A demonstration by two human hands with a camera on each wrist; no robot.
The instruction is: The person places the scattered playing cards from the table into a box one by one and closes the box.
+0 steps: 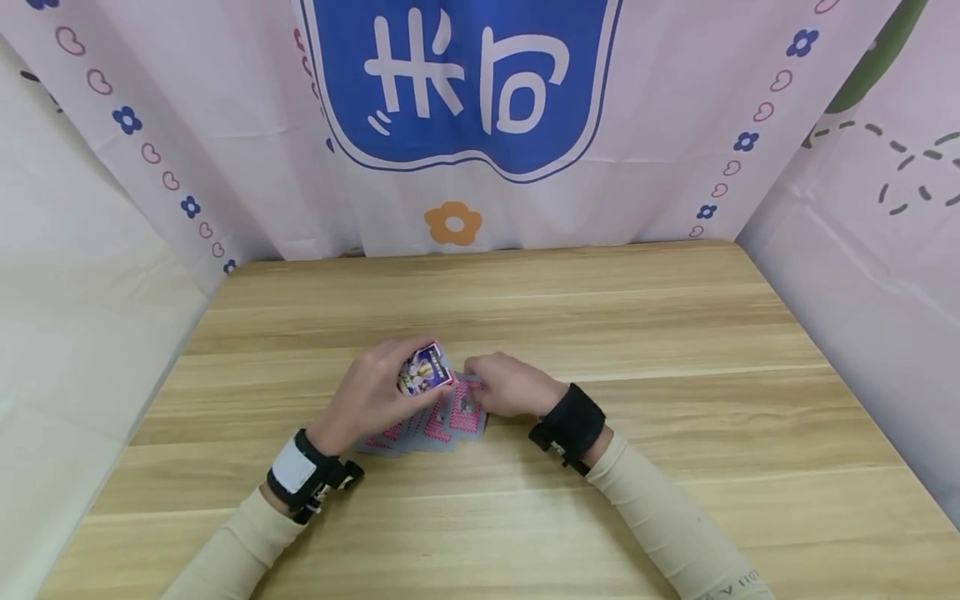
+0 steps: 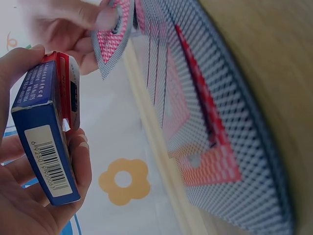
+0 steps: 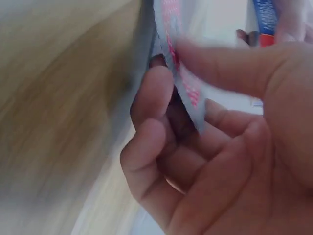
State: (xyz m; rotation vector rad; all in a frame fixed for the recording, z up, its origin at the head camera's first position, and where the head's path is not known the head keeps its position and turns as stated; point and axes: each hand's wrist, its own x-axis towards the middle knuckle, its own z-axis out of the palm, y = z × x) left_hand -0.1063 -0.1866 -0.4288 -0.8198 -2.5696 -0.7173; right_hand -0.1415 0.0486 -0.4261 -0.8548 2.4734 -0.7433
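Note:
My left hand (image 1: 372, 390) grips a small blue card box (image 2: 49, 132) with a barcode on its end and a red flap at its mouth, above the table. Between thumb and fingers, my right hand (image 1: 517, 385) pinches a playing card (image 3: 182, 73) with a red-patterned back and a grey border. More playing cards (image 1: 438, 425) lie fanned out face down on the table, below and between the two hands. In the left wrist view the pinched card rises at an angle at the end of the spread cards (image 2: 215, 166).
The wooden table (image 1: 600, 517) reaches back to a white curtain (image 1: 247, 167) with a blue emblem and flower prints. White cloth also hangs along the left and right sides. Each wrist wears a black strap (image 1: 573, 425) with a small camera.

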